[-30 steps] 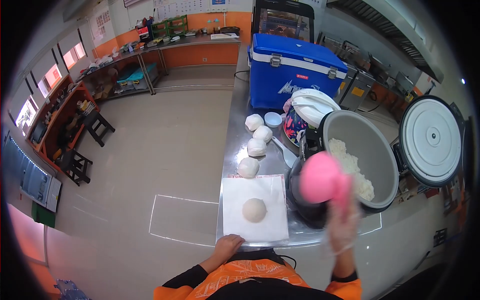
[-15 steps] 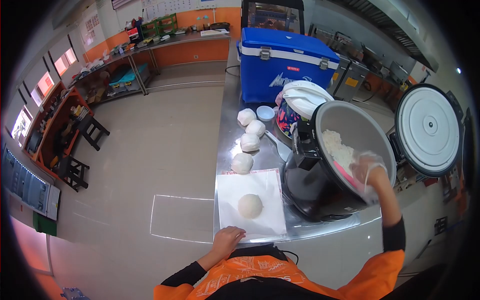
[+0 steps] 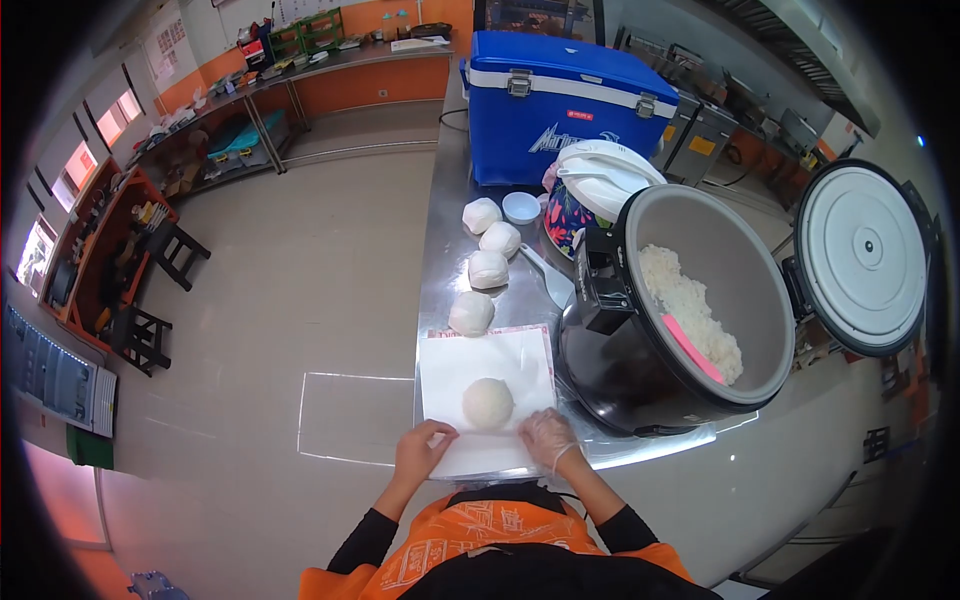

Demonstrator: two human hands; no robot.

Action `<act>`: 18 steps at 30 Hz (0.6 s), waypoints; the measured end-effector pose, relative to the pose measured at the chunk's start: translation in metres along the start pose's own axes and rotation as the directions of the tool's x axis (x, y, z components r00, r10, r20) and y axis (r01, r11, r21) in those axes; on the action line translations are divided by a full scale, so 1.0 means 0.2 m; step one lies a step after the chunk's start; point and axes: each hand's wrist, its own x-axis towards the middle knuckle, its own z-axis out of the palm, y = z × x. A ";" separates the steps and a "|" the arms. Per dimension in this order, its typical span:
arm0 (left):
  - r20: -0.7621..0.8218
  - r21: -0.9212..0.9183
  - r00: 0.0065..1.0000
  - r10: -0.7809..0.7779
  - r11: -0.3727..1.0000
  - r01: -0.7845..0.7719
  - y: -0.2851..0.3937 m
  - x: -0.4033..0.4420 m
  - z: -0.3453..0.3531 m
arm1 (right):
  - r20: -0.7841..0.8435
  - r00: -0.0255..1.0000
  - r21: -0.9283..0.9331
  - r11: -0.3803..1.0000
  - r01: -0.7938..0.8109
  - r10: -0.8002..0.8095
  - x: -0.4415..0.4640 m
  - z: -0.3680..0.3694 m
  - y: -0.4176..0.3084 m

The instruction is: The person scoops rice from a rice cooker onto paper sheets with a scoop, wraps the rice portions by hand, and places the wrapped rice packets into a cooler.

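Observation:
A round mound of rice [image 3: 488,404] sits on a sheet of white paper [image 3: 450,375] at the near end of the metal counter. My left hand [image 3: 424,446], bare, pinches the paper's near left part. Across from it my right hand [image 3: 549,438], in a clear plastic glove, pinches the paper on the right. A fold runs between the two hands, just below the rice. To the right stands a large open rice cooker [image 3: 640,370] with cooked rice [image 3: 685,300] inside. A pink paddle [image 3: 692,350] lies in that rice.
Several wrapped white bundles [image 3: 471,313] line the counter's left side. Beside them are a white spatula [image 3: 549,277] and a small bowl [image 3: 520,208]. A flowered container [image 3: 570,222] with a white lid and a blue cooler [image 3: 560,120] stand behind. The cooker's lid [image 3: 862,255] hangs open at right.
My right hand has left the cooker and let go of the pink paddle, which stays in the rice. It now grips the paper. My left hand has moved slightly up, lifting the paper's near part.

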 end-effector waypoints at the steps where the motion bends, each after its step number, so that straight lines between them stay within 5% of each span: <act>1: -0.009 -0.126 0.993 -0.118 0.985 0.116 -0.05 0.02 0.01 | -0.125 0.992 0.099 0.995 -0.020 0.032 0.02 -0.01 0.02; 3: -0.059 -0.463 0.956 -0.289 0.856 0.230 -0.19 0.06 0.12 | -0.245 0.956 0.389 0.919 -0.058 0.164 0.08 0.01 0.06; 6: -0.137 -0.475 0.926 -0.353 0.843 0.251 -0.24 0.15 0.19 | -0.220 0.929 0.628 0.772 -0.099 0.299 0.22 0.10 0.13; 9: -0.296 0.098 0.927 -0.230 0.958 0.269 -0.10 0.19 0.19 | -0.223 0.904 0.688 0.716 -0.120 0.366 0.30 0.20 0.14; 13: -0.363 0.280 0.925 -0.112 0.934 0.223 -0.05 0.21 0.30 | -0.378 0.833 0.477 0.856 -0.199 0.404 0.34 0.21 0.06; 18: -0.417 0.408 0.907 0.053 0.903 0.135 -0.04 0.23 0.32 | -0.387 0.810 0.303 0.890 -0.341 0.442 0.37 0.21 0.05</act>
